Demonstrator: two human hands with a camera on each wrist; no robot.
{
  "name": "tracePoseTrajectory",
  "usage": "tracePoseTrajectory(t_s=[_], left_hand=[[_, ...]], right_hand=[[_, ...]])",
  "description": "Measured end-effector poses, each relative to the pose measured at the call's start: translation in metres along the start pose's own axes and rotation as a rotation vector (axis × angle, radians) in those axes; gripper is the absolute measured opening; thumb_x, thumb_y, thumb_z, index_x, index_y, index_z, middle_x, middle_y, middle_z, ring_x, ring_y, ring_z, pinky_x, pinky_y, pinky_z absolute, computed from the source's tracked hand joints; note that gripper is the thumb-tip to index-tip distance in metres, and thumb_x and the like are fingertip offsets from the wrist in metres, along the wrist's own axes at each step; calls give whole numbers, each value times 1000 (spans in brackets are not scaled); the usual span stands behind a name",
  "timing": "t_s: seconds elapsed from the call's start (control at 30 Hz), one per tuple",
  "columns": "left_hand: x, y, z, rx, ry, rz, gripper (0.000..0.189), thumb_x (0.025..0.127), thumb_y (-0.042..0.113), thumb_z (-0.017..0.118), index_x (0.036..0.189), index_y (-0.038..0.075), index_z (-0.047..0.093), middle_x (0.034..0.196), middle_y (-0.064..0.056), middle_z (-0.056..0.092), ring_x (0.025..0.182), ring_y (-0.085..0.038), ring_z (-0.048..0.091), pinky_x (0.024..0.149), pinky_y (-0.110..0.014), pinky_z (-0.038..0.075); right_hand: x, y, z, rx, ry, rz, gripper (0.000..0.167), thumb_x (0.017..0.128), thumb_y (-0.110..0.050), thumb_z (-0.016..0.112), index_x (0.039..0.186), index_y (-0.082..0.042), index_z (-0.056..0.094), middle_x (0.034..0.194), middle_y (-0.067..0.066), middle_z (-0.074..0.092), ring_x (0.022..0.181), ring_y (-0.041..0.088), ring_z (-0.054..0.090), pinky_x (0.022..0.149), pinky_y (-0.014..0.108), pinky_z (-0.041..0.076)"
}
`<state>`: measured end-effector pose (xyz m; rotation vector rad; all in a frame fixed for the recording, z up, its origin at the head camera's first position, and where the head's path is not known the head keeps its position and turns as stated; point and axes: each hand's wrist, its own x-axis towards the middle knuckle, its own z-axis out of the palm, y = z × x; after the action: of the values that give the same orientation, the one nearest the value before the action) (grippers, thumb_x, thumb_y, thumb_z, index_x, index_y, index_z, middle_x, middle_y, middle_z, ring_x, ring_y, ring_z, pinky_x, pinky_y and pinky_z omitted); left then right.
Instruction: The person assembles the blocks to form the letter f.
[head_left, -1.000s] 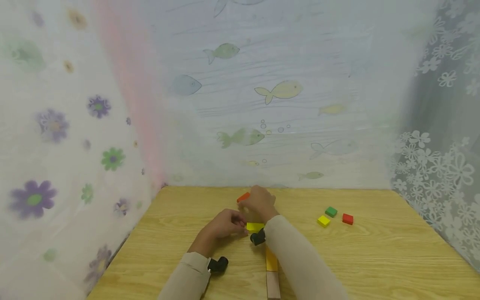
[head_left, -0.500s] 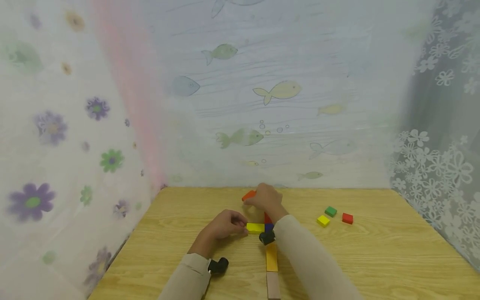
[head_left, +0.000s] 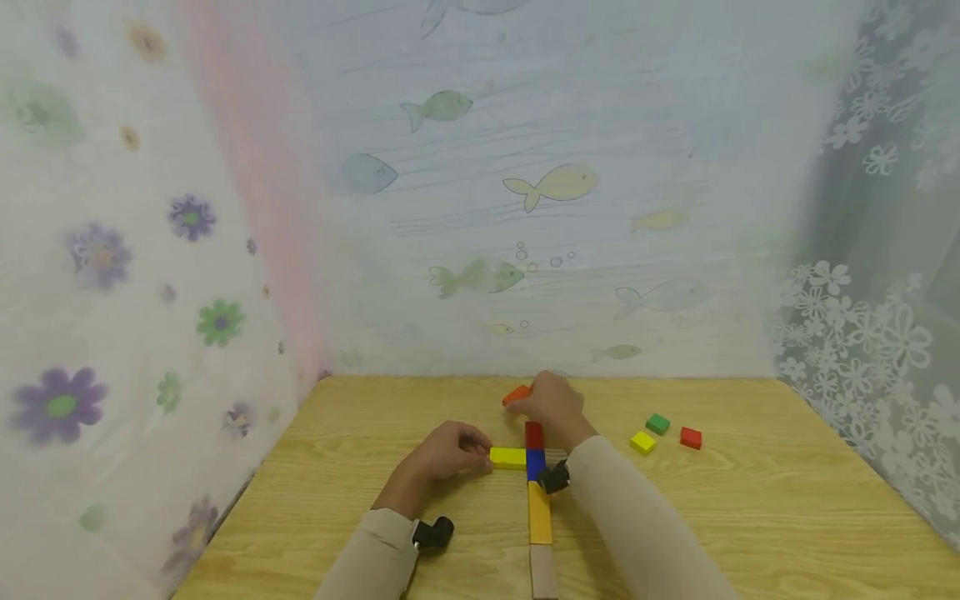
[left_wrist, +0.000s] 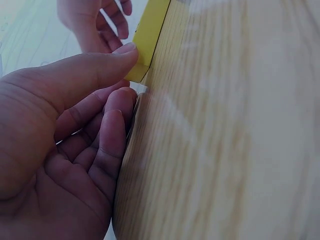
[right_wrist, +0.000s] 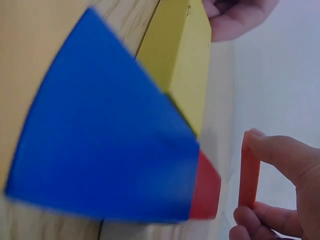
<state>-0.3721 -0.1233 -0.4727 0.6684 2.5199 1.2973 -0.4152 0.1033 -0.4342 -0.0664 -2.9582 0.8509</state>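
You seem mid-placement: your right hand pinches the orange block, the red block just nearer you. Your half-curled left hand touches the yellow block, pinch unclear. Next likely calls for aligning before release.

Orange block, long yel. block, dk. red block, blue block, amber block, pinkish-tan block; sm. grn. block, sm. yel. block, sm. red block. Table yel.-tan w/ wood grain. Back wall pale w/ fish, L wall wht. w/ purple & grn. flowers.
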Motion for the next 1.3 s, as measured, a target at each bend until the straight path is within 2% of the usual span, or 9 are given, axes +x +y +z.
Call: tracePoseTrajectory(t_s=[0.23,0.47,0.73,0.93,1.13,1.3], left_hand=[[2,-4,1,17,8,-2,26,87,20,85,110,9,75,94,2,71,86,-13,63,81,-29,54],[4,-6,1,-2,2,7,26,87,20,85,110,9,75,95,1,71,86,-15,64,82,-31,55],[4,-6,0,8,0,2,26,89,21,84,111,10,75,96,2,71,88,-14,64,84,-31,55],[3,-5,1,7,-2,3,27,89,21,84,112,9,75,97,2,71,88,-14,64,84,-31,55],[2,-5,0,10,7,-2,27,89,21,84,111,10,75,96,2,70,87,-15,63,83,-32,55],[3,-6,1,-5,3,-4,26,88,20,84,110,9,75,95,1,70,86,-15,63,82,-31,54]], right_hand=[[-1,15,-2,41,-12,-16,47,75,-49,89,87,-12,63,83,2,64,76,23,58,73,41,41],[-4,31,-6,57,1,4,51,74,-49,89,91,-10,62,84,4,64,76,24,58,69,38,40],[-5,43,-8,61,-7,39,50,75,-50,88,86,-10,60,80,5,59,73,25,56,67,38,36],[-4,50,-9,48,4,76,49,77,-48,86,75,-10,55,71,3,46,68,25,51,66,40,32],[-5,52,-9,19,12,55,51,79,-50,86,74,-10,54,70,3,43,67,25,51,69,42,32],[-4,55,-11,17,1,53,51,81,-54,80,75,-10,55,69,3,44,63,25,48,64,40,32]])
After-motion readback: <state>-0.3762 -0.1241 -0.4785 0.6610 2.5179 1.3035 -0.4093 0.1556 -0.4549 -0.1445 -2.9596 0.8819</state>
